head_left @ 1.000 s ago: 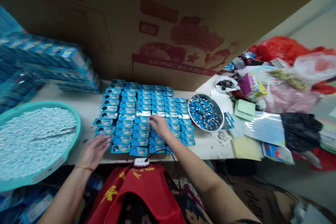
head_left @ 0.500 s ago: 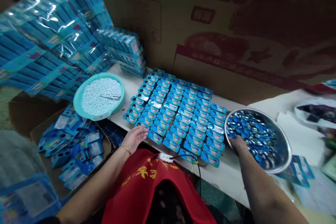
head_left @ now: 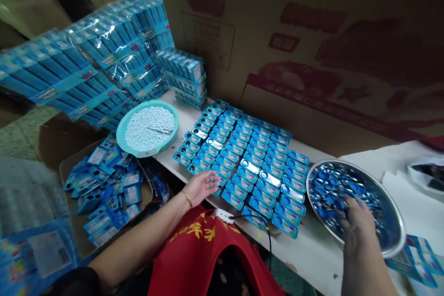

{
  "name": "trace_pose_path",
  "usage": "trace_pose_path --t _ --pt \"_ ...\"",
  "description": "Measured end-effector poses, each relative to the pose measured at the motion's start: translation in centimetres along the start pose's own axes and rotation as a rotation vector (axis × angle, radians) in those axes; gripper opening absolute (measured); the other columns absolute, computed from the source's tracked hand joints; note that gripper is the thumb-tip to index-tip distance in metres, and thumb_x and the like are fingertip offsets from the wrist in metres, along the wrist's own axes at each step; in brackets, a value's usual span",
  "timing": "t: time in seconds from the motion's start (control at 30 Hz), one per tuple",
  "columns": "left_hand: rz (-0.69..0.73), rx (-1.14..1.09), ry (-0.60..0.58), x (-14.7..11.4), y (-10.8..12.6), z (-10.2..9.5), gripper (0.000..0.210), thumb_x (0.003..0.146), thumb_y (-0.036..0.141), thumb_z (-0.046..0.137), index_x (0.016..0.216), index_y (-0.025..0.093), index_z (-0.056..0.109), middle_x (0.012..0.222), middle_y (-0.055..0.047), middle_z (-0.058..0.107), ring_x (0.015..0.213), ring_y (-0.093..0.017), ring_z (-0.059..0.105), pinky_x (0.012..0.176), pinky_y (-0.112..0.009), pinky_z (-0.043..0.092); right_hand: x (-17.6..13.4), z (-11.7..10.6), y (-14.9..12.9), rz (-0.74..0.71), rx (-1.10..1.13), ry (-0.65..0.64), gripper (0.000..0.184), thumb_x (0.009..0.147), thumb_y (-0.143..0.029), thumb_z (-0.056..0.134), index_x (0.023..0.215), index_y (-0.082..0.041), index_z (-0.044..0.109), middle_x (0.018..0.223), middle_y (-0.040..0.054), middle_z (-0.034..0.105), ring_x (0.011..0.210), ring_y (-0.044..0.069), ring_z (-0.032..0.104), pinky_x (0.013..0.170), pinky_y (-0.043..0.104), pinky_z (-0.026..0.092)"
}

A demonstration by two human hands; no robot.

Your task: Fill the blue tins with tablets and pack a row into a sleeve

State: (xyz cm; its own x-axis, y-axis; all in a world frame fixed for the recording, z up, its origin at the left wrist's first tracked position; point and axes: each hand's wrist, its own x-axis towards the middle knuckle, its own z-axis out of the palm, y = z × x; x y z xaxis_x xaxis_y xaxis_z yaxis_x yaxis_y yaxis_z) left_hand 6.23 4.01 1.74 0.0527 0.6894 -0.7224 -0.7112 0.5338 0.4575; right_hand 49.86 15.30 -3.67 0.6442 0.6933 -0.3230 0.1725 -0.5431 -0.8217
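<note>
My left hand [head_left: 203,187] is palm up with its fingers stretched out and nothing in it, over the near edge of the rows of blue printed tins [head_left: 256,175]. A gold-coloured band circles that wrist. On the right, my right hand [head_left: 359,217] reaches into a round metal bowl [head_left: 398,240] of small shiny blue round pieces [head_left: 326,182]. Its fingers are blurred among the pieces, so I cannot make out whether they hold any. Tins in the leftmost column show dark round holes [head_left: 187,150]; many others show a blue round top.
A turquoise basin [head_left: 121,141] of small white pellets stands at the table's left. Below it sits a cardboard box [head_left: 74,212] of blue packs. Wrapped stacks of blue boxes [head_left: 114,51] rise behind, and a large carton [head_left: 305,64] borders the table. A black cable [head_left: 269,245] hangs in front.
My right hand has moved from the bowl's left rim further in among the blue pieces. My left hand has shifted right along the tins' near edge, its palm turned up. The view has shifted too.
</note>
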Motion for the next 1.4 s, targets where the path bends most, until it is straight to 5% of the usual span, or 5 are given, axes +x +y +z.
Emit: trace_pose_path --t 0.27,0.47,0.93,1.1,1.4 --pt "-0.301 -0.142 -0.345 5.1 2.4 3.9 0.044 0.072 0.054 0.048 0.095 0.018 0.057 0.085 -0.009 0.063 0.078 -0.023 0.060 0.071 -0.039 0.043 -19.9 17.8 -8.8 -0.506 0.011 -0.651 0.025 0.066 -0.030 0.051 0.086 -0.018 0.057 0.072 0.0009 0.059 0.057 0.012 0.052 0.050 0.023 0.042" --pt "-0.272 -0.288 -0.180 6.5 8.0 -0.3 0.024 0.074 0.037 0.049 0.072 0.015 0.057 0.064 -0.004 0.059 0.073 -0.019 0.060 0.068 -0.031 0.046 -29.1 26.8 -8.8 -1.188 -0.417 -0.644 0.032 0.071 -0.020 0.047 0.102 -0.018 0.056 0.104 0.0082 0.055 0.095 0.020 0.048 0.083 0.033 0.037" --pt "-0.281 -0.311 -0.077 10.1 14.1 -7.7 0.013 0.070 0.028 0.054 0.073 0.016 0.058 0.066 -0.002 0.062 0.061 -0.016 0.060 0.057 -0.027 0.047 -32.4 34.8 -11.0 -0.881 0.000 -0.734 0.023 0.083 -0.021 0.041 0.093 -0.020 0.062 0.099 0.0053 0.058 0.097 0.014 0.051 0.087 0.028 0.039" --pt "-0.254 -0.350 -0.128 10.2 15.6 -7.5 0.019 0.075 0.031 0.048 0.081 0.016 0.060 0.071 -0.005 0.062 0.062 -0.015 0.059 0.052 -0.025 0.046 -31.2 32.5 -10.4 -0.842 -0.088 -0.577 0.025 0.084 -0.024 0.041 0.101 -0.019 0.058 0.106 0.0074 0.054 0.104 0.015 0.048 0.092 0.030 0.036" --pt "-0.210 -0.347 -0.079 7.2 17.9 -11.1 0.022 0.078 0.032 0.046 0.081 0.015 0.060 0.077 -0.008 0.060 0.062 -0.013 0.057 0.048 -0.023 0.046 -29.5 26.8 -6.6 -0.872 -0.692 -0.880 0.018 0.081 -0.023 0.049 0.095 -0.021 0.060 0.099 0.0040 0.053 0.093 0.014 0.050 0.079 0.024 0.039"
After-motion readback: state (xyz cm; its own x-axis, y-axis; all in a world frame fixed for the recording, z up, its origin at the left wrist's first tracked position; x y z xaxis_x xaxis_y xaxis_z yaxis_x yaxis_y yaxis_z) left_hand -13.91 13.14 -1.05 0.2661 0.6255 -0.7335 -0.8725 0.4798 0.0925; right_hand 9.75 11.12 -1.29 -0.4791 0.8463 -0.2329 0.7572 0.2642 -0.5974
